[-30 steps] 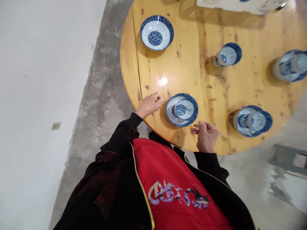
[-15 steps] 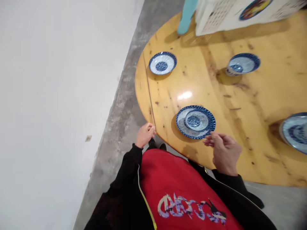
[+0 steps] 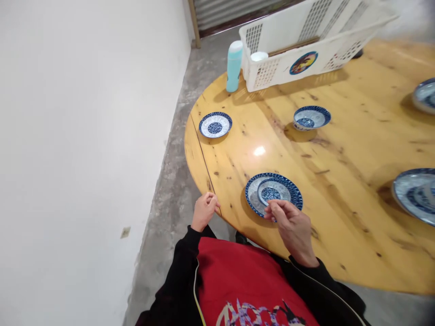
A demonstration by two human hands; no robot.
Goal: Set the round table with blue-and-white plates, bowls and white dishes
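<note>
A blue-and-white plate (image 3: pixel 295 194) lies near the table's front edge, with a smaller dish (image 3: pixel 282 189) of the same pattern resting on it, off centre. Over the near part of both is my right hand (image 3: pixel 294 226), thumb and fingers pinched together. Its fingertips overlap the small dish's near rim; I cannot tell whether they touch it, or what they hold, if anything. At the table's rounded left edge, my left hand (image 3: pixel 205 210) is loosely closed, with nothing visible in it.
On the wooden table (image 3: pixel 340 217) stand another small plate (image 3: pixel 215 128), a bowl (image 3: pixel 312 117) and dishes at the right, one a large plate (image 3: pixel 416 194). A pale blue bottle (image 3: pixel 234 68) stands beside a white plastic basket (image 3: pixel 272 74) at the back. A white wall (image 3: pixel 84 136) rises on the left.
My view has tilted up, showing more of the basket and bottle. My right hand has moved left, from the plate's right rim to over the small dish's near edge. My left hand stays at the table edge.
</note>
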